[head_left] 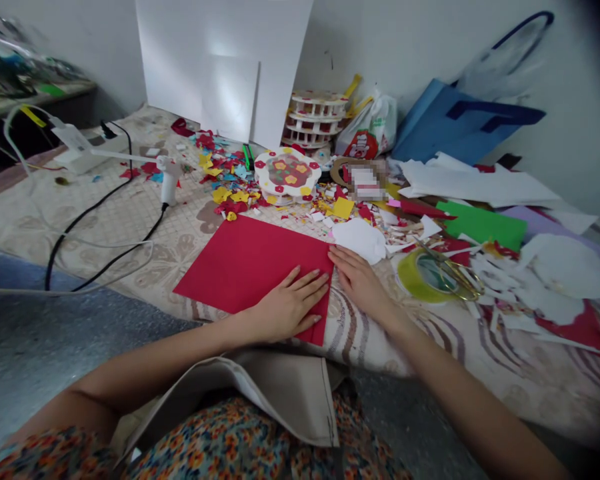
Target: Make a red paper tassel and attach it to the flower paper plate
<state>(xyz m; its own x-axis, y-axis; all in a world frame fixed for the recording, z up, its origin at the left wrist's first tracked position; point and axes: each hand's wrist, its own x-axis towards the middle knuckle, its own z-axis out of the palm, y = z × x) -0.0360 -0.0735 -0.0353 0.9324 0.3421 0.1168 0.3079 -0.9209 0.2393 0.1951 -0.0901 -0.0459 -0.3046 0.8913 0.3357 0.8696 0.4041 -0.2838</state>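
Note:
A sheet of red paper (250, 260) lies on the patterned tablecloth in front of me, with a narrow folded strip along its right side. My left hand (290, 307) rests flat on the right part of the sheet, fingers spread and pointing right. At the upper right corner of the paper, my right hand (357, 280) has its fingers stretched out, the tips touching the edge. Just beyond it is a white paper cutout (360, 241). To the right lie a roll of yellow tape (414, 279) and gold-handled scissors (455, 277).
Coloured scraps (225, 163) surround a decorated round paper piece (287, 175). A tiered paper model (316, 120) and a blue bag (445, 127) stand by the wall. A white device (168, 183) with black cable is at left. Green paper (483, 225) and white offcuts cover the right side.

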